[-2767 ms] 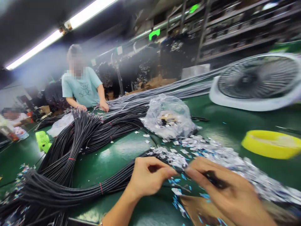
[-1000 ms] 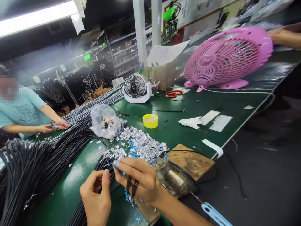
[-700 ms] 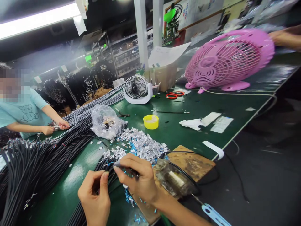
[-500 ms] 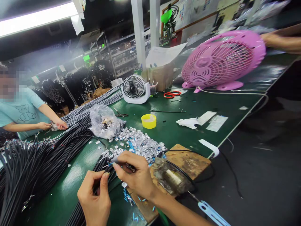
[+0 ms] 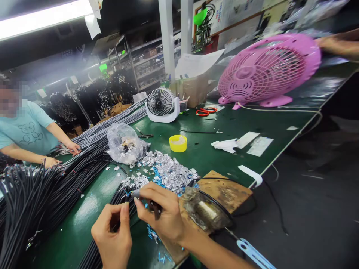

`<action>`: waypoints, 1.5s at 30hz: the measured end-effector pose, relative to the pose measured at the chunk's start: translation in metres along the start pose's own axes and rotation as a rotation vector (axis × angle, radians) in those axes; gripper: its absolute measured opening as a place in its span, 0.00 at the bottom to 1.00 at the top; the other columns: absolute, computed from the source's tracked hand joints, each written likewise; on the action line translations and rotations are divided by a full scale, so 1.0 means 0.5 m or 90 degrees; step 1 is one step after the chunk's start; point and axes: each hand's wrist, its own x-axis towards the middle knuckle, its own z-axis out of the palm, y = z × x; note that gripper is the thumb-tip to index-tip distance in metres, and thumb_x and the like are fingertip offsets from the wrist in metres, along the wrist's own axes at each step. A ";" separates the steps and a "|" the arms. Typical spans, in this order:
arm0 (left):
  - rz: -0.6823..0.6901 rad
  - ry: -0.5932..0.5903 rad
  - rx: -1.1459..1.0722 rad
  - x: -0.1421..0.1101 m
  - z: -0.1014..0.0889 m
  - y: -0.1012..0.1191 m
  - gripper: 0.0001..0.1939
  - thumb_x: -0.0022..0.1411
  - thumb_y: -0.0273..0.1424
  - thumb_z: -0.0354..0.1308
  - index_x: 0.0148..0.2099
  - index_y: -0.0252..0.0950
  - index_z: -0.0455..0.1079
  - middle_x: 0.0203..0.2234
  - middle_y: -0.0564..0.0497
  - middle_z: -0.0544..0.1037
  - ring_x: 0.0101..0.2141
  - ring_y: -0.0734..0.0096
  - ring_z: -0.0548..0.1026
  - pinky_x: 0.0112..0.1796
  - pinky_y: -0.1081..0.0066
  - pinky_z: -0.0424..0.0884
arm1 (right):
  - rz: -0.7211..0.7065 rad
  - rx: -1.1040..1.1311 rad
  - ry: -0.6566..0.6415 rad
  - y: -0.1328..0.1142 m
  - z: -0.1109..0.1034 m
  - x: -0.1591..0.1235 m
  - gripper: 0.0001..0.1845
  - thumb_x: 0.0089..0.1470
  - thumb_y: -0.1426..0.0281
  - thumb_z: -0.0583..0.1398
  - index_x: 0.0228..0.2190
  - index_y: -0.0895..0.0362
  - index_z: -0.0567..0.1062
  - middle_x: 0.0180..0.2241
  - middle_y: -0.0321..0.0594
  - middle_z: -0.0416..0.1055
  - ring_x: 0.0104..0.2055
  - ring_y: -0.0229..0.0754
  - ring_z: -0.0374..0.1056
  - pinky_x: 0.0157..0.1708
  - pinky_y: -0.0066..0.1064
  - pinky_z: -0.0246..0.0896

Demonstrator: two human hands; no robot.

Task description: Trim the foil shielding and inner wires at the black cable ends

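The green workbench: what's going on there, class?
The person's left hand pinches a black cable near its end, where thin coloured wires show. The right hand is close to those wires and holds a dark tool, partly hidden. Silvery scraps lie heaped beyond on the green workbench. To the left, a co-worker has both hands at the cable bundles.

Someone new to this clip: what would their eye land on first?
Probably the bright pink fan, which stands at the upper right on the green table. Next might come the heap of silvery scraps, just beyond the right hand, which holds a dark tool. The thick bundles of black cables along the left side may draw the eye too.
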 end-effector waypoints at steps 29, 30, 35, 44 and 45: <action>-0.117 -0.236 -0.190 0.009 0.002 -0.020 0.20 0.62 0.41 0.49 0.25 0.33 0.68 0.15 0.56 0.67 0.17 0.78 0.64 0.18 0.77 0.60 | 0.166 0.184 -0.125 0.006 -0.021 0.026 0.18 0.58 0.64 0.54 0.20 0.58 0.67 0.19 0.34 0.60 0.23 0.35 0.57 0.22 0.26 0.54; -0.124 -0.269 -0.204 0.007 0.006 -0.027 0.20 0.63 0.41 0.49 0.26 0.33 0.68 0.15 0.57 0.67 0.15 0.80 0.64 0.18 0.78 0.60 | 0.133 0.145 -0.113 0.005 -0.020 0.024 0.16 0.58 0.66 0.54 0.21 0.58 0.68 0.20 0.36 0.62 0.24 0.35 0.58 0.23 0.26 0.55; -0.146 -0.275 -0.216 -0.003 0.017 -0.051 0.13 0.64 0.37 0.51 0.37 0.30 0.67 0.24 0.56 0.71 0.20 0.82 0.68 0.22 0.77 0.67 | 0.109 0.017 0.000 0.001 -0.016 0.013 0.11 0.57 0.74 0.53 0.23 0.57 0.66 0.21 0.36 0.63 0.25 0.37 0.60 0.24 0.27 0.55; -0.102 -0.080 -0.136 0.006 -0.012 -0.021 0.08 0.56 0.34 0.58 0.28 0.36 0.72 0.22 0.52 0.71 0.25 0.72 0.69 0.28 0.72 0.65 | 0.052 0.062 -0.075 0.009 -0.007 -0.001 0.09 0.56 0.75 0.54 0.24 0.58 0.68 0.21 0.37 0.64 0.24 0.36 0.60 0.23 0.27 0.55; -0.099 -0.098 -0.140 0.007 -0.013 -0.020 0.08 0.55 0.34 0.59 0.28 0.36 0.72 0.22 0.52 0.72 0.24 0.73 0.69 0.27 0.73 0.65 | 0.080 0.073 -0.086 0.008 -0.009 0.003 0.10 0.56 0.74 0.54 0.24 0.58 0.68 0.21 0.37 0.64 0.24 0.36 0.60 0.23 0.27 0.55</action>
